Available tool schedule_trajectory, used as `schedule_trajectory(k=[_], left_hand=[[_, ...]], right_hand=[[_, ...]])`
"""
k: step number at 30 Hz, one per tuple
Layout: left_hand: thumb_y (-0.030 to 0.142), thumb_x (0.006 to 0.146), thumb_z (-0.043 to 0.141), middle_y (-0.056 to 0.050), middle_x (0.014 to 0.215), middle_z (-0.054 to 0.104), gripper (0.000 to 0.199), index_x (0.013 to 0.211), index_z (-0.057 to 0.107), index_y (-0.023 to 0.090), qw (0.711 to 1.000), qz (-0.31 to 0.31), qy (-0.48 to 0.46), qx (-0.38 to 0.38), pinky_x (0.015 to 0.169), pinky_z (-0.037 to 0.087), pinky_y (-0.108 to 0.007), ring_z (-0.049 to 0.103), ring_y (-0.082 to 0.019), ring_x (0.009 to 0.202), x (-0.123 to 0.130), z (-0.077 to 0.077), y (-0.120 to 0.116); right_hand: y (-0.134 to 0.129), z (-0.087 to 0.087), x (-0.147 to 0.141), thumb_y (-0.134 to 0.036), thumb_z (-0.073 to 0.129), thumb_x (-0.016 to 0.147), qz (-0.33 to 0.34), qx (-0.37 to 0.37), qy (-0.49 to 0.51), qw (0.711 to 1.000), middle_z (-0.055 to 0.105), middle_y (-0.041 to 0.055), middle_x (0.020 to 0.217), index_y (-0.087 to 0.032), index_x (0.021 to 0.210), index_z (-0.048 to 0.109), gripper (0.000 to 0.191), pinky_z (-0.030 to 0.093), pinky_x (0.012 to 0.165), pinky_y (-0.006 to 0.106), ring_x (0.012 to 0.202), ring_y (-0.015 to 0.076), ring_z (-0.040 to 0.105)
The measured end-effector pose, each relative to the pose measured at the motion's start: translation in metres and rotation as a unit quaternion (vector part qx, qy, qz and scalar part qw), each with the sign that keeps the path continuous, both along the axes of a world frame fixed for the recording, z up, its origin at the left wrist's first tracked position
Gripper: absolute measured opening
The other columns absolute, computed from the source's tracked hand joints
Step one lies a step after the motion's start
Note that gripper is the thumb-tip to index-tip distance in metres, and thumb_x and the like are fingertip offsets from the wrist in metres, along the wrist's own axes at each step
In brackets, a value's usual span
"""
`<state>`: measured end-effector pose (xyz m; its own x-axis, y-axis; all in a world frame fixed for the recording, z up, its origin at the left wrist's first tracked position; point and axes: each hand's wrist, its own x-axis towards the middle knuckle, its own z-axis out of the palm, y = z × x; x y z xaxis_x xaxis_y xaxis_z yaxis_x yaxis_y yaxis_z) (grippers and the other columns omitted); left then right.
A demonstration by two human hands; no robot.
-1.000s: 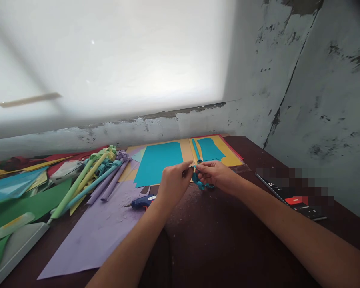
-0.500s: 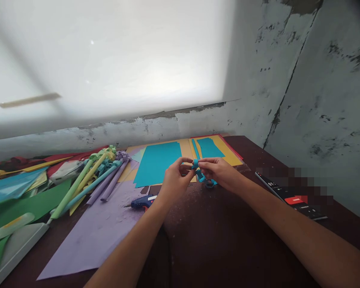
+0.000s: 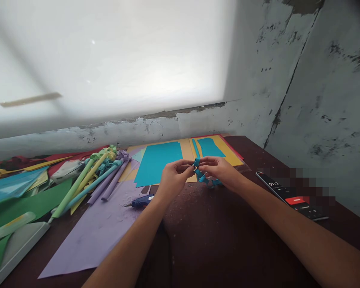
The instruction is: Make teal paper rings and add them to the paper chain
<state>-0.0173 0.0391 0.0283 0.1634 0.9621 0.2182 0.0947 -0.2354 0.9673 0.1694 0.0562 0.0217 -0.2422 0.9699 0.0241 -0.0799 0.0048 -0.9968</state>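
Observation:
Between my fingertips is a curled blue paper strip [image 3: 200,176], its loops hanging down toward the table. My left hand [image 3: 176,175] pinches the strip's upper end from the left. From the right, my right hand [image 3: 219,170] pinches the same part, with the looped length beneath its fingers. Behind my hands lies a blue paper sheet [image 3: 159,162]. A blue glue gun [image 3: 141,201] rests left of my left forearm, partly hidden by it.
A purple sheet [image 3: 87,236] covers the table's left front. Rolled paper stems with curled tops [image 3: 78,182] lie at left beside green paper [image 3: 33,200]. A phone [image 3: 291,196] lies at right. A smaller blue piece [image 3: 210,147] rests on yellow paper [image 3: 232,159] at the back.
The upper loop of the blue strip has tilted between my fingers, and my left fingers have closed nearer together. My hands stay in nearly the same place.

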Motion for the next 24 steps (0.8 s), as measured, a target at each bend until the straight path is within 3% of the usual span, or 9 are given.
schedule_trajectory(k=[4,10,14,19,24], left_hand=[[0.03,0.078,0.078,-0.01,0.094,0.081,0.026,0.099,0.08,0.015,1.0,0.006,0.014,0.014,0.086,0.062,-0.038,0.077,-0.027,0.092,-0.0001,-0.002,0.0015],[0.028,0.08,0.074,-0.008,0.09,0.081,0.022,0.097,0.081,0.016,0.998,0.009,0.044,0.047,0.078,0.06,-0.033,0.076,-0.025,0.087,0.0004,-0.0018,0.0],[0.029,0.083,0.071,-0.008,0.092,0.081,0.021,0.097,0.081,0.017,0.994,0.024,0.079,0.076,0.076,0.059,-0.032,0.075,-0.024,0.087,0.0001,-0.0031,-0.0002],[0.029,0.085,0.067,-0.007,0.091,0.08,0.021,0.096,0.081,0.018,0.989,0.038,0.115,0.09,0.077,0.058,-0.032,0.074,-0.024,0.087,0.0009,-0.0036,-0.0014],[0.034,0.08,0.073,-0.008,0.087,0.078,0.021,0.09,0.075,0.016,0.999,0.028,0.035,0.027,0.078,0.058,-0.033,0.074,-0.025,0.087,0.0014,-0.0007,-0.0004]], right_hand=[[-0.0011,0.0027,-0.0001,-0.021,0.083,0.068,0.01,-0.011,0.034,0.999,0.075,0.005,0.089,-0.017,0.096,0.077,0.029,0.052,0.065,0.025,0.071,0.0133,0.065],[0.0005,0.0009,0.0017,-0.01,0.077,0.071,0.046,-0.086,0.119,0.988,0.071,0.003,0.077,-0.016,0.099,0.075,0.029,0.053,0.059,0.022,0.065,0.0118,0.063],[0.0006,0.0,0.0027,-0.009,0.077,0.074,0.069,-0.09,0.117,0.987,0.071,0.0033,0.077,-0.016,0.104,0.072,0.032,0.056,0.06,0.022,0.066,0.0126,0.066],[0.0031,-0.0036,0.0029,-0.01,0.079,0.074,0.067,-0.08,0.129,0.986,0.072,0.0038,0.083,-0.016,0.104,0.072,0.031,0.062,0.072,0.025,0.073,0.0139,0.072],[0.0038,-0.0059,0.002,-0.017,0.086,0.071,0.08,-0.064,0.122,0.987,0.072,0.004,0.084,-0.016,0.102,0.07,0.035,0.061,0.071,0.025,0.071,0.0136,0.071]])
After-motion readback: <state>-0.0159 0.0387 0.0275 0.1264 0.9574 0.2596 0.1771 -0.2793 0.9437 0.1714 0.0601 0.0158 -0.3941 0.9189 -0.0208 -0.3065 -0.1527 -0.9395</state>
